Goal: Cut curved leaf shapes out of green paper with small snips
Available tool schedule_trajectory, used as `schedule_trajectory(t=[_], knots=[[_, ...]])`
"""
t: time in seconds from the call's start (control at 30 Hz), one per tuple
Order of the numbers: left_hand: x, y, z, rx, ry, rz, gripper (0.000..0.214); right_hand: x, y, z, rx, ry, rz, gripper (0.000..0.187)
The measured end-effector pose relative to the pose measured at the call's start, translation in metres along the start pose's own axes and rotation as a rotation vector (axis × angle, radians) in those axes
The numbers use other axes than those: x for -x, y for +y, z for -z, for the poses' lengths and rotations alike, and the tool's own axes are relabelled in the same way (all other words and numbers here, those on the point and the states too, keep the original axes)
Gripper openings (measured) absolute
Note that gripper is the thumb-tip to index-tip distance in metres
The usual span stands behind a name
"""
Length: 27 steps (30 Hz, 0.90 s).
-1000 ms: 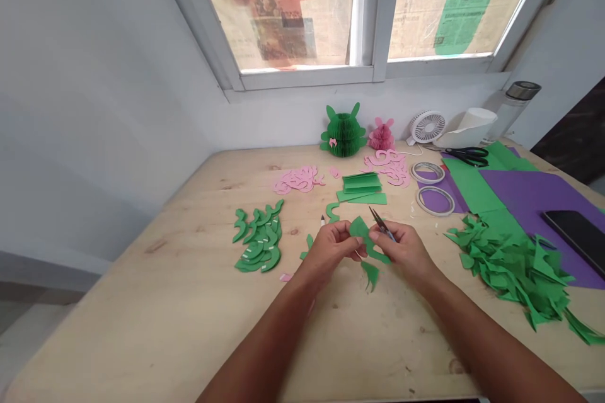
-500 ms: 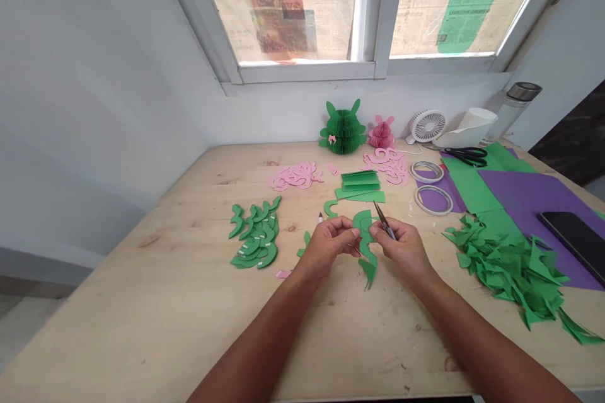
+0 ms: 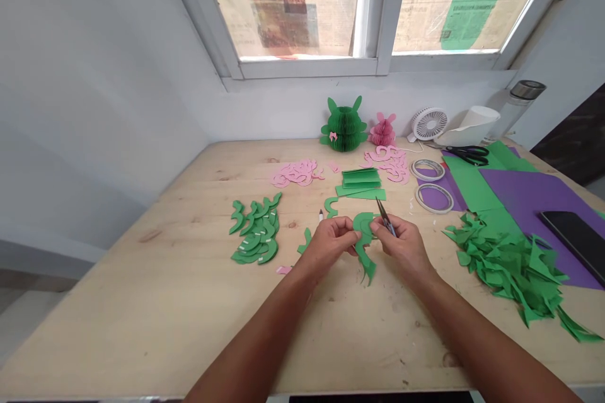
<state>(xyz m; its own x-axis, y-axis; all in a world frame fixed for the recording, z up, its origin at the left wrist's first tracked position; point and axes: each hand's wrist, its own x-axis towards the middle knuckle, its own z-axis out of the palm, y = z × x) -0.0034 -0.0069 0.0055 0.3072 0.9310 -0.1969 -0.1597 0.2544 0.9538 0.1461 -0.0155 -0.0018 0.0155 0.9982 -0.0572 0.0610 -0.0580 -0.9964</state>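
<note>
Between my hands is a curved, partly cut green paper piece [image 3: 363,225], with a strip dangling below it. My left hand [image 3: 333,242] pinches its left side between thumb and fingers. Wrapped in my right hand [image 3: 404,244] is a small pair of scissors [image 3: 386,218], blades pointing up and away. The right thumb and fingertips also touch the paper's right edge; the scissors' handles are hidden in the palm. Just beyond the left hand lie a green paper arc [image 3: 329,206] and a pen [image 3: 321,215].
Stacked green cutouts [image 3: 258,236] lie left, green scraps [image 3: 510,271] right. Pink cutouts [image 3: 297,172], folded green strips [image 3: 360,178], tape rolls [image 3: 433,199], black scissors [image 3: 467,154] and a phone [image 3: 574,242] surround the hands. A green honeycomb figure [image 3: 344,129] and fan [image 3: 429,124] stand behind.
The green paper has turned slightly in my fingers, and its lower strip hangs differently, closer to the left hand. Both hands keep their grip and stay nearly in place.
</note>
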Motion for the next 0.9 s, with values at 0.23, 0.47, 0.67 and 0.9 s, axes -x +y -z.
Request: schedule_trajectory(t=[0.23, 0.47, 0.67, 0.9], knots=[[0.000, -0.002, -0.003, 0.016, -0.025, 0.017, 0.020, -0.002, 0.004, 0.001, -0.022, 0.051, -0.009, 0.027], [-0.001, -0.004, -0.002, 0.061, 0.025, 0.026, 0.024, 0.000, -0.001, 0.001, -0.072, 0.016, 0.007, 0.025], [-0.003, 0.005, 0.010, 0.079, 0.056, -0.016, 0.023, 0.001, -0.002, 0.005, -0.052, -0.177, 0.018, 0.035], [-0.002, 0.012, 0.020, 0.069, 0.059, -0.043, 0.023, -0.002, -0.001, 0.009, 0.112, -0.292, 0.009, 0.038]])
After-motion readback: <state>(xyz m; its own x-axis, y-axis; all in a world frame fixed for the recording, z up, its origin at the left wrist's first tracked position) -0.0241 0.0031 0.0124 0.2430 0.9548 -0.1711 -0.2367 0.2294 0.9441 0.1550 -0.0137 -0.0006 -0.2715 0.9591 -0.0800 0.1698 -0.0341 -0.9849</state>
